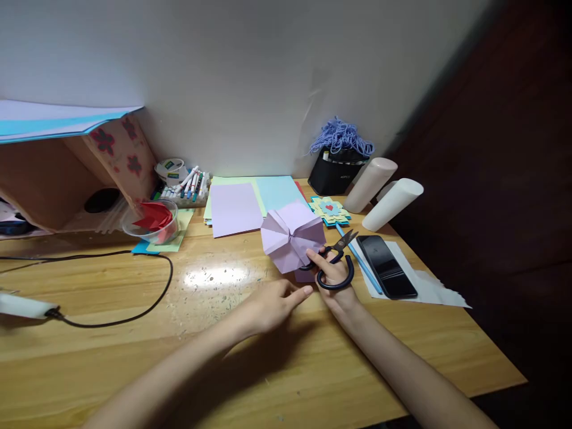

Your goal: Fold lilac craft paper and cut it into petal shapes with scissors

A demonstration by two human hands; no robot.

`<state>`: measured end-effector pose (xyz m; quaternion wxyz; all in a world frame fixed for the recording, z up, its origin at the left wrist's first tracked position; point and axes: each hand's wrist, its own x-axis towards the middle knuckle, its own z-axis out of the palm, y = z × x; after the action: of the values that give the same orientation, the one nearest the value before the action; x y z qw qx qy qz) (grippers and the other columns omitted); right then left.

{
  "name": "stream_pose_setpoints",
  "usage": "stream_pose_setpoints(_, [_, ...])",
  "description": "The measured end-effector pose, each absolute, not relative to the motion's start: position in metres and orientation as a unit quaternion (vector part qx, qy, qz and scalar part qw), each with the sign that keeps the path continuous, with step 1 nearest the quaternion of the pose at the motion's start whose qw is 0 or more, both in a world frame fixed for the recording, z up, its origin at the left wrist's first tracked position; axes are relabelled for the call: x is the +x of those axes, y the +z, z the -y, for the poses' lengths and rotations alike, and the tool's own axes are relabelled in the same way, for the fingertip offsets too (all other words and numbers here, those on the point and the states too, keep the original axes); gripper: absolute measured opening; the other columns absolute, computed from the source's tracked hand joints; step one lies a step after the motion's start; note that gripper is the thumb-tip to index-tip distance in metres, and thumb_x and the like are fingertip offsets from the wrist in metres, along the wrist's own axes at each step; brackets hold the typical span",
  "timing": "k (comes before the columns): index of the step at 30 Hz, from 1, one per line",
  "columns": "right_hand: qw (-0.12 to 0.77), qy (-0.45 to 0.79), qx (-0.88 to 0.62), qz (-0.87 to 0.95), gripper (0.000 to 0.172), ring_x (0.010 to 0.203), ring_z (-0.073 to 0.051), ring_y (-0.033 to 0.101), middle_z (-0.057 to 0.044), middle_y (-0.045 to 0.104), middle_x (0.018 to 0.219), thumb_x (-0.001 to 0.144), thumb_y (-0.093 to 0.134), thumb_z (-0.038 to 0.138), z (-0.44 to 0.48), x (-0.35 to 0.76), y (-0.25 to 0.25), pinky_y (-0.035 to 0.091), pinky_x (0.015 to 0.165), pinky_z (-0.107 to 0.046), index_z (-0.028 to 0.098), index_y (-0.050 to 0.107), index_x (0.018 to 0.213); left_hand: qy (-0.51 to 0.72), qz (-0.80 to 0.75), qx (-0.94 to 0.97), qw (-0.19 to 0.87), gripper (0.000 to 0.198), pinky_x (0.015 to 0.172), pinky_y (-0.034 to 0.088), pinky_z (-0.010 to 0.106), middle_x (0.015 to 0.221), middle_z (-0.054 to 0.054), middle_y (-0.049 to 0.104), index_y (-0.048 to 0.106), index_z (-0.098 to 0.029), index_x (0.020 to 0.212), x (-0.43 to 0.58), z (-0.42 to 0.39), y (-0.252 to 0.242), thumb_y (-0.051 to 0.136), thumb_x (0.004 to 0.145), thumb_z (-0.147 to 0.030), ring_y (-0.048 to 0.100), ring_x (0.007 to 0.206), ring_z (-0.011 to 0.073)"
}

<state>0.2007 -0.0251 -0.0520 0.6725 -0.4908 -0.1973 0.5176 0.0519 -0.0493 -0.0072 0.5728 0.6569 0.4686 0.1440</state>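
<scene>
A folded lilac paper piece [292,238], pleated into a rounded shape with creases meeting at its middle, is held above the wooden table. My right hand [333,274] grips it at its lower right edge, the thumb on top. The same hand also carries black-handled scissors [336,253], whose handle loops hang around the fingers and whose blades point up and to the right. My left hand [277,304] hovers just below the paper's lower edge with its thumb stretched toward my right hand. Its other fingers are partly hidden, and I see nothing held in it.
Behind lie lilac, green and blue paper sheets [236,208] and a layered paper flower [329,208]. To the right are a phone [386,265], a blue pencil [364,262] and two white rolls [393,205]. Leftward stand a bowl [172,235], markers [192,185], a cardboard box [120,155] and a cable [165,292].
</scene>
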Motion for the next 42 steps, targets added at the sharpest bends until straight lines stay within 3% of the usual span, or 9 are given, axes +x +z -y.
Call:
stream_pose_setpoints(2, [0.675,0.538,-0.472,0.181,0.042,0.057,-0.009,0.058,0.006,0.056,0.061,0.043,0.083,0.023,0.027,0.199,-0.05,0.048,0.054,-0.019,0.017,0.05,0.07,0.27,-0.465,0.538,0.65,0.045,0.067,0.042,0.029,0.092,0.011,0.065,0.061,-0.013,0.092,0.065,0.046,-0.03,0.065,0.066,-0.05,0.058,0.078,0.0196])
stream_pose_setpoints(5, [0.674,0.565,-0.438,0.187,0.036,0.072,-0.013,0.063,0.001,0.064,0.074,0.047,0.081,0.02,0.032,0.194,-0.045,0.052,0.068,-0.024,0.016,0.058,0.074,0.391,-0.411,0.381,0.73,0.042,0.075,0.043,0.028,0.099,0.012,0.064,0.061,-0.012,0.094,0.073,0.039,-0.047,0.072,0.063,-0.037,0.059,0.087,0.0183])
stream_pose_setpoints(9, [0.647,0.577,-0.449,0.216,0.032,0.064,-0.014,0.063,0.001,0.065,0.07,0.051,0.079,0.021,0.039,0.187,-0.044,0.053,0.062,-0.026,0.014,0.061,0.076,0.478,-0.367,0.289,0.744,0.034,0.084,0.042,0.028,0.091,0.009,0.067,0.063,-0.012,0.09,0.07,0.035,-0.049,0.075,0.063,-0.028,0.06,0.086,0.016])
stream_pose_setpoints(14, [0.64,0.551,-0.475,0.246,0.039,0.057,-0.013,0.062,0.004,0.062,0.064,0.049,0.081,0.024,0.039,0.187,-0.053,0.052,0.058,-0.025,0.016,0.051,0.074,0.506,-0.345,0.278,0.74,0.03,0.089,0.042,0.03,0.095,0.009,0.068,0.064,-0.012,0.091,0.067,0.032,-0.044,0.071,0.067,-0.028,0.061,0.092,0.0179])
stream_pose_setpoints(18, [0.662,0.455,-0.525,0.281,0.04,0.059,-0.013,0.062,0.005,0.057,0.061,0.054,0.079,0.031,0.031,0.198,-0.058,0.051,0.056,-0.024,0.018,0.047,0.075,0.54,-0.345,0.297,0.708,0.029,0.089,0.042,0.031,0.096,0.009,0.067,0.063,-0.012,0.093,0.059,0.022,-0.04,0.069,0.068,-0.026,0.059,0.096,0.0189])
stream_pose_setpoints(25, [0.645,0.458,-0.502,0.35,0.038,0.052,-0.012,0.06,0.004,0.059,0.06,0.055,0.078,0.031,0.022,0.208,-0.054,0.051,0.055,-0.027,0.017,0.047,0.071,0.54,-0.412,0.323,0.659,0.029,0.068,0.046,0.023,0.085,0.005,0.066,0.062,-0.013,0.089,0.047,0.011,-0.037,0.069,0.067,-0.03,0.06,0.077,0.0148])
stream_pose_setpoints(31, [0.643,0.422,-0.508,0.387,0.035,0.056,-0.012,0.061,0.004,0.059,0.063,0.058,0.077,0.029,0.034,0.195,-0.059,0.051,0.058,-0.026,0.018,0.048,0.075,0.515,-0.381,0.309,0.704,0.049,0.089,0.044,0.036,0.105,0.012,0.064,0.058,-0.014,0.108,0.067,0.033,-0.026,0.073,0.064,-0.03,0.058,0.099,0.0236])
stream_pose_setpoints(38, [0.5,0.633,-0.419,0.417,0.041,0.045,-0.011,0.058,0.0,0.06,0.06,0.072,0.057,0.057,0.042,0.19,-0.045,0.049,0.044,-0.023,0.017,0.047,0.071,0.55,-0.427,0.387,0.604,0.054,0.09,0.042,0.038,0.106,0.013,0.064,0.058,-0.013,0.112,0.043,0.006,-0.031,0.072,0.064,-0.033,0.058,0.099,0.0252])
stream_pose_setpoints(42, [0.355,0.766,-0.312,0.436,0.061,0.049,-0.011,0.058,-0.003,0.06,0.07,0.068,0.042,0.075,0.05,0.194,-0.042,0.052,0.054,-0.027,0.015,0.052,0.078,0.552,-0.414,0.413,0.594,0.052,0.093,0.04,0.035,0.112,0.011,0.062,0.058,-0.015,0.112,0.019,-0.016,-0.028,0.072,0.065,-0.03,0.056,0.104,0.0236])
